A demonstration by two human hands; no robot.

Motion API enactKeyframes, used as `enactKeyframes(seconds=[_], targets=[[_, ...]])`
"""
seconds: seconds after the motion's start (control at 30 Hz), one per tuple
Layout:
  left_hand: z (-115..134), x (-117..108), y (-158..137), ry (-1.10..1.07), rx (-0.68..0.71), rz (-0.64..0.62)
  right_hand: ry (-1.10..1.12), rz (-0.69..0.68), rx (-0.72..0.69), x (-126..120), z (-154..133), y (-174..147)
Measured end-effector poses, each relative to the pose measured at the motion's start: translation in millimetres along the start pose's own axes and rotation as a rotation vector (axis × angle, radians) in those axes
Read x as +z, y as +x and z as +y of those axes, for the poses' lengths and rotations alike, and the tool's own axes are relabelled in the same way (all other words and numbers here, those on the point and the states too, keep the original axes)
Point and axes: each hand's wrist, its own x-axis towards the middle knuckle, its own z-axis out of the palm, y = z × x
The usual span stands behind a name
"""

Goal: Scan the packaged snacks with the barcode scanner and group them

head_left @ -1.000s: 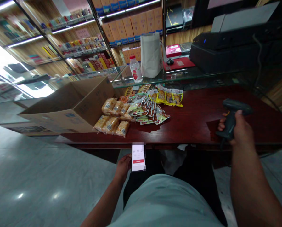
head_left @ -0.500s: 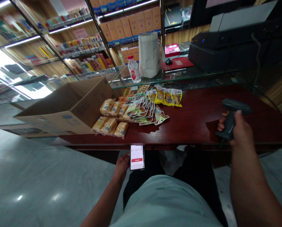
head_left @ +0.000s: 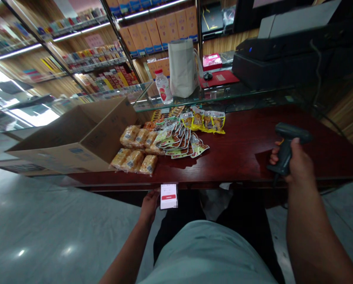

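My right hand (head_left: 297,161) is wrapped round the grip of a dark barcode scanner (head_left: 285,152), held above the right part of the counter. Low in front of my body, my left hand (head_left: 149,205) holds a smartphone (head_left: 168,196) with a lit white screen and a red bar on it. Beyond the phone, wrapped bread packs (head_left: 134,159) lie in rows on the dark red counter (head_left: 238,146). Beside them are fanned-out green and white snack packets (head_left: 181,142) and yellow-edged snack packs (head_left: 204,121).
An open cardboard box (head_left: 84,138) stands left of the bread. On the glass ledge behind are a bottle with a red cap (head_left: 164,87), a white bag (head_left: 182,69) and a black mouse (head_left: 207,75) on a red mat. A dark machine (head_left: 268,65) stands at the back right.
The view has shifted slightly, so the box, bread and bottle appear a little further left. Both hands keep hold of the phone and the scanner, with little movement.
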Motion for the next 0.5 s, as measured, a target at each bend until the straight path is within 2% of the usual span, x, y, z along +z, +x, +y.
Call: enactKeyframes(seconds=[0.23,0.5], targets=[[18,8,24,0.022,0.029,0.037,-0.025,0.025,0.027,3,-2,-2],[23,24,53,0.023,0.045,0.075,-0.007,-0.003,0.025,4,-1,-1]])
